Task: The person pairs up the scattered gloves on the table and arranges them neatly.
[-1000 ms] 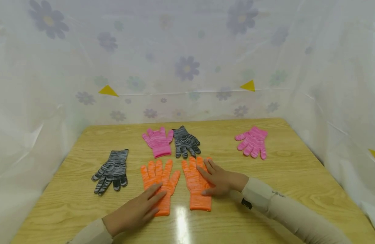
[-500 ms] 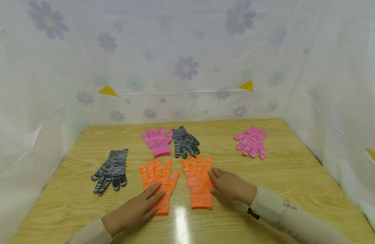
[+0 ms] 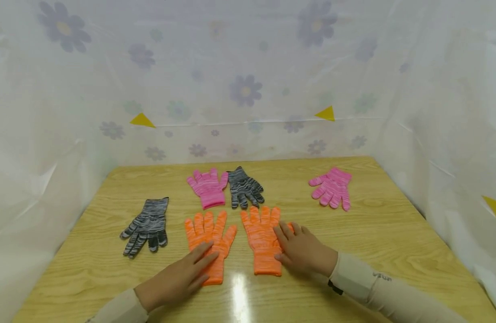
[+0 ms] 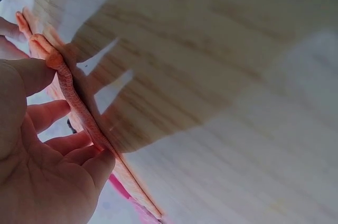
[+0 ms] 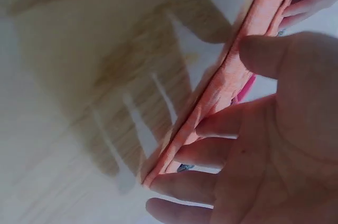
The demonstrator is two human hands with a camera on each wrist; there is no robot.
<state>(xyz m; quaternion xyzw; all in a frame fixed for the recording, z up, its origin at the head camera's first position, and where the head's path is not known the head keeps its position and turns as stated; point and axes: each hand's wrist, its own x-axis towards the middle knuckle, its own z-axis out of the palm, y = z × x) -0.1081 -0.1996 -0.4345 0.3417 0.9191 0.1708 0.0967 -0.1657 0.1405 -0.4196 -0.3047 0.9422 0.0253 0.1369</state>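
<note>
Two orange knit gloves lie flat side by side, fingers pointing away from me. My left hand (image 3: 177,278) rests on the lower palm of the left orange glove (image 3: 209,226), its fingers extended. At the right edge of the right orange glove (image 3: 262,240), my right hand (image 3: 308,251) touches the knit with extended fingers, covering most of the glove's thumb; an orange tip shows past them. From the right wrist view, the fingertips (image 5: 206,126) and thumb meet the glove's edge. The left wrist view has the left fingers (image 4: 97,166) along the other glove.
Behind the orange pair lie a pink glove (image 3: 209,188) and a grey-black glove (image 3: 244,186), side by side. Another grey-black glove (image 3: 149,224) is at the left, another pink glove (image 3: 332,188) at the back right. White flowered sheeting (image 3: 191,89) encloses the wooden table (image 3: 377,229).
My right hand has slid off the right orange glove's fingers toward its right edge, uncovering them, and the glove's thumb tip now shows. That glove has shifted slightly. My left hand has stayed put.
</note>
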